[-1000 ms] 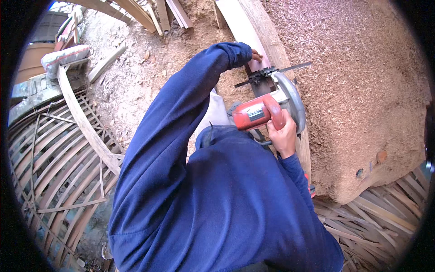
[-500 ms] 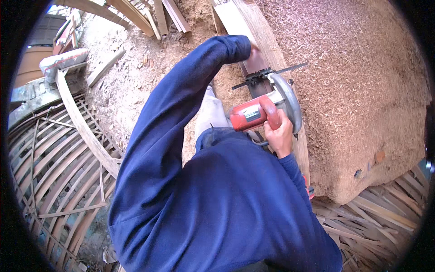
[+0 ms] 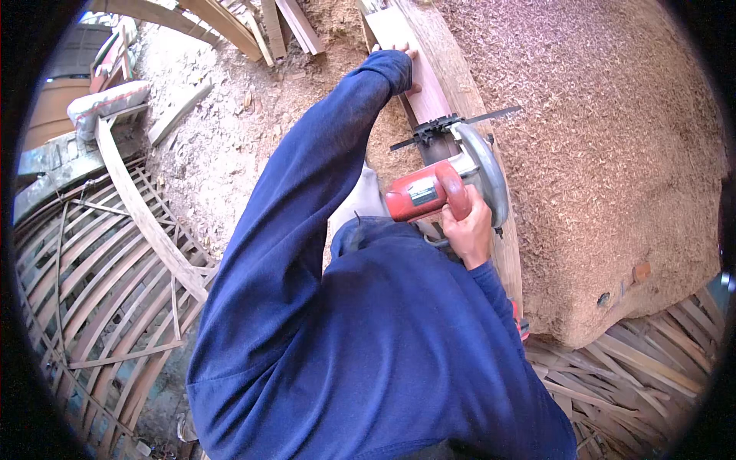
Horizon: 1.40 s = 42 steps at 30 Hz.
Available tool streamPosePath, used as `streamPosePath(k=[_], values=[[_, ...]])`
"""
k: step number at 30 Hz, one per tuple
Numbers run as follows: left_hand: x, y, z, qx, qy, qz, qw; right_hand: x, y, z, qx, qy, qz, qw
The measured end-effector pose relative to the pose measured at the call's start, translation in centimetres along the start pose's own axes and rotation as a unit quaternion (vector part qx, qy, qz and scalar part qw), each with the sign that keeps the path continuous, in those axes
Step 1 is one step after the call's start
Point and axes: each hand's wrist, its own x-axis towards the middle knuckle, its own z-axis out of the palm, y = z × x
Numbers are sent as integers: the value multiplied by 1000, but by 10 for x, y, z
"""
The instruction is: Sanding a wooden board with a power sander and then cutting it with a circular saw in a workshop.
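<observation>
My right hand (image 3: 469, 228) is closed around the rear handle of a red circular saw (image 3: 414, 193). The saw has a curved grey guard and a dark guide bar (image 3: 435, 130) across its front. It sits on a long wooden beam (image 3: 452, 65). A narrow pinkish board (image 3: 429, 100), whose far end looks pale, lies along the beam's left side and runs up to the saw. My left hand (image 3: 411, 70) lies on this board's left edge beyond the saw, fingers apart; the blue sleeve covers much of it. The saw's blade is hidden.
A broad heap of sawdust and shavings (image 3: 598, 153) fills the right side. Loose wood strips (image 3: 636, 376) lie at the lower right. To the left are a curved timber (image 3: 146, 211) and rows of slats (image 3: 84, 307). More planks (image 3: 222, 27) stand at the far left.
My left hand has moved away from the saw, farther along the board, and its fingers now show clearly. The saw and my right hand have shifted very slightly left.
</observation>
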Motion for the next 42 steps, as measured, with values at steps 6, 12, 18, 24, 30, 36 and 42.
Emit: streamPosePath(k=[6,12,18,24,30,36,42], values=[[5,-5,7,2,29,14,999,9,-8,2,-2,7,-6,1000],[11,-8,8,-20,46,25,998,20,-10,5,4,1,-13,1000],[22,-15,7,-24,23,36,999,30,-9,8,-13,1,-16,1000],[33,-31,0,-71,-24,82,994,41,-16,11,-3,0,-13,1000],[39,-36,-3,-89,-20,86,992,53,-24,13,-3,-3,-11,1000],[40,-46,-3,-106,-15,80,991,69,-27,19,-10,0,-25,1000],[47,-48,-5,-128,-3,73,989,84,-34,25,-15,5,-34,999]])
